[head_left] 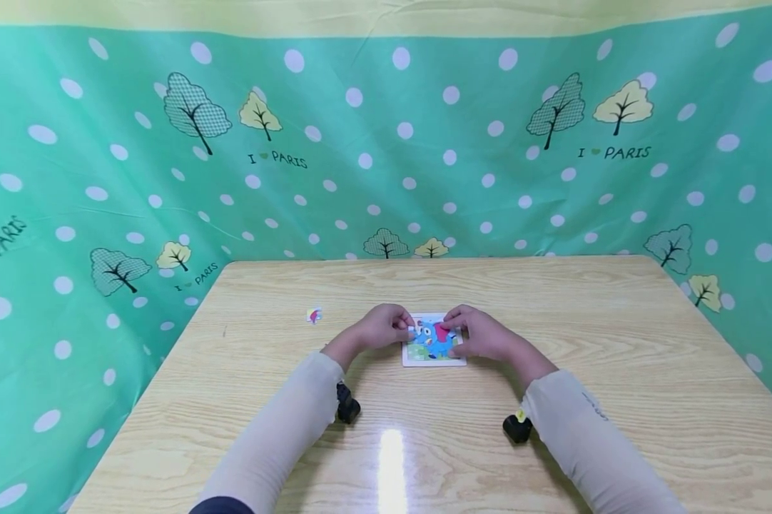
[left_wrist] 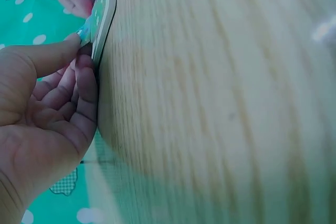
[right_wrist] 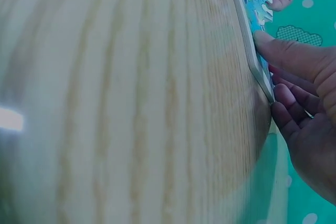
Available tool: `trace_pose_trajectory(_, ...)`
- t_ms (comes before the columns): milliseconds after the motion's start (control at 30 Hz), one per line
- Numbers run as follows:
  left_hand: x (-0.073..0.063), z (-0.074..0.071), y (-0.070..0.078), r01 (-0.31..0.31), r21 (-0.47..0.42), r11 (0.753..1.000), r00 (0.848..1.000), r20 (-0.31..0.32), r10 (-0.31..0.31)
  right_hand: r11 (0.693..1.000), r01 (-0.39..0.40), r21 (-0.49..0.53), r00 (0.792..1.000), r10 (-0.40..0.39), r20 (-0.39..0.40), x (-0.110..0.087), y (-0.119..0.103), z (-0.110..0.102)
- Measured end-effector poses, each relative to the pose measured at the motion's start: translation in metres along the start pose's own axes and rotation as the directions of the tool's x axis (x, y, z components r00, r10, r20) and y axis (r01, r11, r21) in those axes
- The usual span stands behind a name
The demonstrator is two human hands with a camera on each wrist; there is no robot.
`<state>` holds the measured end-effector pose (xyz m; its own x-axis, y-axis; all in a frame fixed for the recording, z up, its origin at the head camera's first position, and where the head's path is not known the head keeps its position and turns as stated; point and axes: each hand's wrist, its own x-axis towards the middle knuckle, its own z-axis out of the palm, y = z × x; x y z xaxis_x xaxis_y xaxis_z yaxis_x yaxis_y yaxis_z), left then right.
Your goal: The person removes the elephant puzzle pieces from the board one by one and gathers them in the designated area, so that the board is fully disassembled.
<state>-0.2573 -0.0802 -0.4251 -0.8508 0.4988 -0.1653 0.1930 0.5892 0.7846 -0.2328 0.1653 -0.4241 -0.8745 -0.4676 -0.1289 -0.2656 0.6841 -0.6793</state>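
Note:
A small jigsaw puzzle (head_left: 432,346) with a blue elephant picture lies in a white-rimmed tray (head_left: 434,363) on the table. My left hand (head_left: 382,327) is at the tray's left side, thumb and fingers pinching a puzzle piece (right_wrist: 266,10) that sticks up, tilted, at the picture's edge. On the opposite side my right hand (head_left: 485,334) grips the tray's right edge, the thumb lying over the picture and the other fingers along the outer side. In the left wrist view the left thumb (left_wrist: 55,56) presses a piece's corner. Fingers hide parts of both side edges.
A loose puzzle piece (head_left: 314,315) with red on it lies on the wooden table (head_left: 245,428), left of the tray. Black wrist cameras (head_left: 347,405) sit under both sleeves. A green dotted curtain (head_left: 399,164) hangs behind and beside the table.

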Motion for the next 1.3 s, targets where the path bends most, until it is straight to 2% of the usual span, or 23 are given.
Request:
trace_pose_trajectory(200, 0.001, 0.001, -0.007, -0.003, -0.035, 0.999, 1.0, 0.01, 0.004, 1.0, 0.015, -0.014, 1.0, -0.014, 0.004, -0.001, 0.0, -0.001)
trace_pose_trajectory(500, 0.0, 0.001, -0.008, 0.006, -0.042, 0.999, 1.0, 0.024, -0.005, 1.0, -0.003, -0.007, 1.0, 0.003, 0.005, -0.001, 0.001, 0.001)
trace_pose_trajectory(733, 0.0, 0.004, 0.0, 0.024, 0.044, 0.999, 0.999, -0.037, -0.023, 1.0, 0.01, -0.007, 1.0, -0.01, 0.004, -0.001, 0.002, 0.001)
trace_pose_trajectory(900, 0.002, 0.007, 0.002, 0.055, 0.047, 0.997, 0.996, -0.071, -0.051, 1.0, 0.024, -0.012, 1.0, -0.024, 0.002, -0.001, 0.002, 0.001)
trace_pose_trajectory(1033, 0.003, 0.008, 0.003, 0.064, -0.007, 0.998, 0.994, -0.089, -0.065, 0.999, 0.042, -0.008, 0.999, -0.042, 0.0, -0.002, 0.002, 0.001)
trace_pose_trajectory(1133, 0.004, 0.008, -0.001, 0.075, -0.094, 0.993, 0.991, -0.101, -0.084, 0.999, 0.038, -0.002, 0.999, -0.038, -0.001, -0.002, 0.003, 0.001)
trace_pose_trajectory(1300, 0.003, 0.006, -0.009, 0.094, -0.278, 0.956, 0.988, -0.09, -0.123, 0.999, 0.045, -0.004, 0.999, -0.045, -0.007, -0.002, 0.004, 0.002)
